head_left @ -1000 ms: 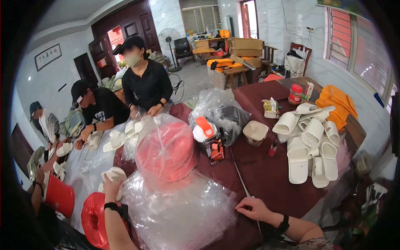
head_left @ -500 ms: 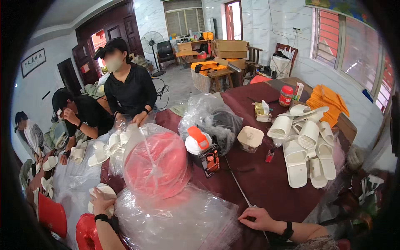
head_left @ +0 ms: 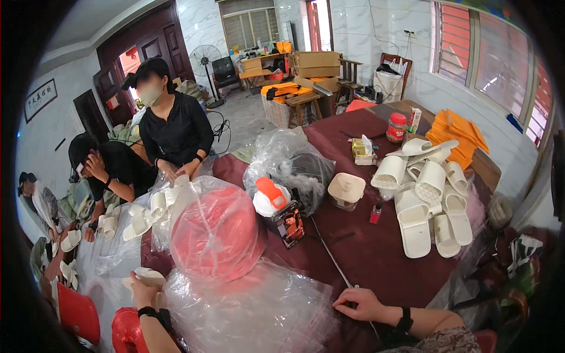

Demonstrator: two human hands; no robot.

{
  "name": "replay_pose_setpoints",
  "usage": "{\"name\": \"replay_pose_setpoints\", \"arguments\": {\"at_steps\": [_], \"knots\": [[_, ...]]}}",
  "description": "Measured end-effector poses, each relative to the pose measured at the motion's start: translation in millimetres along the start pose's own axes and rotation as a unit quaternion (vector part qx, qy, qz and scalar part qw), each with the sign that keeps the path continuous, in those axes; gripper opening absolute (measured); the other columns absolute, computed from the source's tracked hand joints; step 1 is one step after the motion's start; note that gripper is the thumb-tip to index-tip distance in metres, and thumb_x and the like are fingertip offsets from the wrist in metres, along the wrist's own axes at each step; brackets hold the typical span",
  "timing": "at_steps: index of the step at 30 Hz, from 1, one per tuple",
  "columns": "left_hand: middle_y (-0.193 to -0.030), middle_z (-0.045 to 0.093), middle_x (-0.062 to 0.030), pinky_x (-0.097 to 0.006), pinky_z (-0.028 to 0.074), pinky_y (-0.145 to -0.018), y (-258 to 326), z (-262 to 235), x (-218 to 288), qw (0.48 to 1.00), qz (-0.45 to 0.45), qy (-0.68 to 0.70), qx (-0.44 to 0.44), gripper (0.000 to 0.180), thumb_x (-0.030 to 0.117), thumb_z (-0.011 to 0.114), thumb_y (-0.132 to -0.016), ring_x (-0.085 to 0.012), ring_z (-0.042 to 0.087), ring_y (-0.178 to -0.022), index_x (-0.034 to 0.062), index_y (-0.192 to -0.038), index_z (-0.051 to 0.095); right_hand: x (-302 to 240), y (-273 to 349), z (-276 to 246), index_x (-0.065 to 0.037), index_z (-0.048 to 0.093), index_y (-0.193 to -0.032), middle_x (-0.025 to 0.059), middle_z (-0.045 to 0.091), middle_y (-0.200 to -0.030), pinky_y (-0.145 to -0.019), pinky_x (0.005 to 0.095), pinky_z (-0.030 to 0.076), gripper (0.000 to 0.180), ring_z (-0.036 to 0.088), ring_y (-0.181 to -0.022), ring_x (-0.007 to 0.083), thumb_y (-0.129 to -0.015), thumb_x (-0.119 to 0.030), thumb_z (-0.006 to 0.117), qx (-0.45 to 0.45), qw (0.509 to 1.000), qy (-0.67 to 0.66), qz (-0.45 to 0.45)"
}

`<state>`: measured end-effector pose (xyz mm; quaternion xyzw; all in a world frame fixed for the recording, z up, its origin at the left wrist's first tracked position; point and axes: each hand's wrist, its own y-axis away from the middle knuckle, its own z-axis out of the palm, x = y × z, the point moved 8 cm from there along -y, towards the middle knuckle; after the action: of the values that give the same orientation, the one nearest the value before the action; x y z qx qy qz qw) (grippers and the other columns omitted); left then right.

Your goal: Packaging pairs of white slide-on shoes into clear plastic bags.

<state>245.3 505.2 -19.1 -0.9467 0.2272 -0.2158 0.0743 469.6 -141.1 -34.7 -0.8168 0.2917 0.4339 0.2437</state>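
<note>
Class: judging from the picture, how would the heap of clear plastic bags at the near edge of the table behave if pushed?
The clear plastic bags look thin and crumpled, so probably floppy and light. Their glossy sheen suggests they would slide apart rather than move together.

The left hand (head_left: 140, 286) now grips a white slipper (head_left: 148, 275) closer beside the red basin (head_left: 216, 233); the right hand (head_left: 360, 304) rests nearer it.

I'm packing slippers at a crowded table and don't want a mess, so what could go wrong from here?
1. The right hand rests on a thin rod running toward the water jug; sliding it might knock the jug or the small red bottle.
2. The loose clear bags under both hands could slip off the table edge.
3. The slipper pile looks unsteady and may topple.
</note>
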Motion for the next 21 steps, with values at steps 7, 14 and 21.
{"name": "replay_pose_setpoints", "arguments": {"at_steps": [7, 14, 21], "knots": [[-0.099, 0.057, -0.0215, -0.049, 0.047, -0.079, -8.8, -29.8, -1.2, 0.991, 0.067, -0.037, 0.109, 0.027, 0.002, 0.071, -0.075, -0.0403, 0.059, -0.091, 0.0016, -0.096, 0.054, -2.9, -0.4, 0.4, -0.009, 0.073, -0.093, 0.0038, 0.069, -0.088, -0.064, 0.0303, 0.051, 0.012, 0.067, -0.078, 0.0203, -0.086, -0.019, 0.071, 0.012, 0.999, -0.003, -0.038], [-0.078, 0.052, -0.0098, -0.038, 0.043, -0.068, 9.6, -65.0, 26.7, 0.974, 0.125, 0.066, 0.176, 0.013, 0.01, 0.071, -0.08, -0.0249, 0.052, -0.073, 0.0034, -0.085, 0.061, -0.2, 4.0, -4.9, -0.009, 0.074, -0.093, 0.0038, 0.069, -0.088, -0.064, 0.0312, 0.052, 0.011, 0.067, -0.078, 0.0195, -0.086, -0.018, 0.071, 0.028, 0.998, 0.002, -0.048], [-0.089, 0.06, -0.0018, -0.028, 0.044, -0.074, 3.6, -196.4, -55.9, 0.878, 0.049, 0.385, 0.279, 0.029, 0.025, 0.065, -0.094, -0.0118, 0.052, -0.081, -0.001, -0.105, 0.066, -12.4, -0.9, 6.3, -0.009, 0.074, -0.091, 0.0044, 0.071, -0.089, -0.065, 0.0302, 0.052, 0.011, 0.067, -0.075, 0.0186, -0.085, -0.018, 0.072, 0.009, 0.998, -0.013, -0.066]]}}
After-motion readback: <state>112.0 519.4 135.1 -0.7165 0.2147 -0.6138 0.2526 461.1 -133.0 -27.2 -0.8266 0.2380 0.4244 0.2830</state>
